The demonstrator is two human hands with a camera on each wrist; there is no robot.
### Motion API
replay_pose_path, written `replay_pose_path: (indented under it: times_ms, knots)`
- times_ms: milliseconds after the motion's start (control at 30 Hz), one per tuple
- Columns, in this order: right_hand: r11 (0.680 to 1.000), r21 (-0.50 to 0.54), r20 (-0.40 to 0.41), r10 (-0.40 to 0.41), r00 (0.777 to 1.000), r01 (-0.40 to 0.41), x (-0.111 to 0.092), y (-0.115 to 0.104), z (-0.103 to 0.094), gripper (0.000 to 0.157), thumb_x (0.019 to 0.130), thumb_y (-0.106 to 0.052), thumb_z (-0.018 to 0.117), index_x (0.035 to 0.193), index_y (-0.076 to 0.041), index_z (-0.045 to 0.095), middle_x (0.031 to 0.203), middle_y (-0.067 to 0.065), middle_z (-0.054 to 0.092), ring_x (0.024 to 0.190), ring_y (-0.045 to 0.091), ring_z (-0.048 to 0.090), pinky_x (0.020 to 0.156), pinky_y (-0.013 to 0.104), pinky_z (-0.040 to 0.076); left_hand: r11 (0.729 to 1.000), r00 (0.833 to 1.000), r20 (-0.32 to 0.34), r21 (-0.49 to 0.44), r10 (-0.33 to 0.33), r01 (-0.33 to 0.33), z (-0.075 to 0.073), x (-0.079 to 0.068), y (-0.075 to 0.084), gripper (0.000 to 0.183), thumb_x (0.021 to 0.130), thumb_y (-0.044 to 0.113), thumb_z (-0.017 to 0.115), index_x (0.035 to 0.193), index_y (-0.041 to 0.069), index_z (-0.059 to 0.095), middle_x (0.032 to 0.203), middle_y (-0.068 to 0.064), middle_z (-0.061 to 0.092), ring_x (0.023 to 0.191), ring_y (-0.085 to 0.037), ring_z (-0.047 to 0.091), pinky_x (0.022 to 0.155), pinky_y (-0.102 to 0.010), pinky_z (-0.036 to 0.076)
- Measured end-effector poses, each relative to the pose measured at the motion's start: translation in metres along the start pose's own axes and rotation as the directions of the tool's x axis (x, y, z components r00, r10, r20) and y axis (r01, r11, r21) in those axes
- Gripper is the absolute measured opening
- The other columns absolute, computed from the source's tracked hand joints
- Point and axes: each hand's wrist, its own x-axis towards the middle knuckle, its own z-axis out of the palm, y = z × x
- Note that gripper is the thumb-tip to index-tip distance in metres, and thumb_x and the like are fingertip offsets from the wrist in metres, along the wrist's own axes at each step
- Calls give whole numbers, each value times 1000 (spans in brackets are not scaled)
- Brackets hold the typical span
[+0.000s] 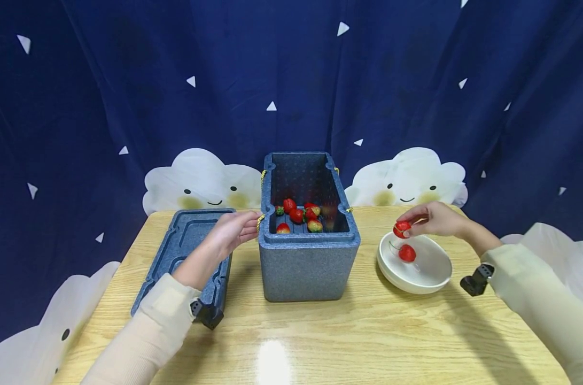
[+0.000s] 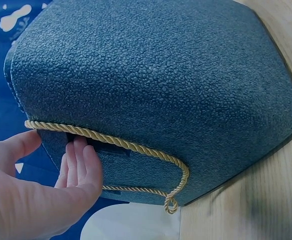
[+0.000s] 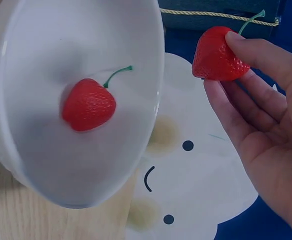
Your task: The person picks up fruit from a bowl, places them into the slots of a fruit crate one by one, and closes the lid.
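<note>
A red strawberry (image 1: 402,229) with a thin green stem is pinched between the thumb and fingers of my right hand (image 1: 435,219), above the back left rim of the white bowl (image 1: 418,286). Inside that bowl lies another red strawberry (image 1: 407,253), its stem showing too. My left hand (image 1: 233,231) is at the left side of a speckled blue-grey foam box (image 1: 308,275). In the left wrist view, its fingertips rest against the box wall beside a gold twisted rope (image 2: 135,148), with the thumb at the rim. Several red strawberries (image 1: 296,215) lie in the open box, some partly pale yellow.
The box's matching lid (image 1: 187,235) lies on the wooden table (image 1: 358,342) to the left, partly under my left forearm. Behind the table hangs a dark blue curtain (image 1: 291,64) with white triangles and smiling clouds.
</note>
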Motion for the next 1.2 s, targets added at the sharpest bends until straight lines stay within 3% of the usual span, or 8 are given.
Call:
replay_pose_path:
  times_ms: [167,300,533,733,1200]
  knots:
    - [999,6,6,-32,999,32,4,-2,-4,36,78,-12,79,109,2,69,99,14,73,86,2,65,76,12,55,1000,1000,3,-1,0,0,-1,0,0,54,97,21,53,142,-4,36,122,-10,52,101,-10,57,112,-37,44]
    - [998,6,1,-56,998,56,7,-6,-8,33,78,-9,78,107,3,69,98,16,73,86,9,68,75,13,56,1000,1000,1,-6,-3,3,0,-1,0,55,97,21,52,143,-4,35,133,-15,49,114,-17,54,113,-37,43]
    - [1000,-23,-22,-13,1000,13,12,-16,-14,35,79,-14,78,110,1,69,99,14,74,82,-1,65,73,14,57,1000,1000,-2,-10,-16,16,1,0,0,54,97,21,53,143,-3,36,142,-19,45,125,-22,50,113,-37,43]
    - [1000,6,-9,-3,1000,3,18,-29,-19,35,80,-11,76,111,3,67,100,17,73,83,2,66,73,14,57,1000,1000,-5,-11,-10,10,1,0,0,55,97,21,54,143,-4,36,136,-17,48,119,-20,54,113,-37,43]
    - [998,-57,-38,1,999,-3,38,-64,-34,35,81,-14,77,113,0,68,104,14,72,86,6,65,73,11,54,1000,1000,-16,1,-3,3,0,-1,-1,50,97,21,54,139,-3,42,112,-5,57,93,-6,60,109,-36,46]
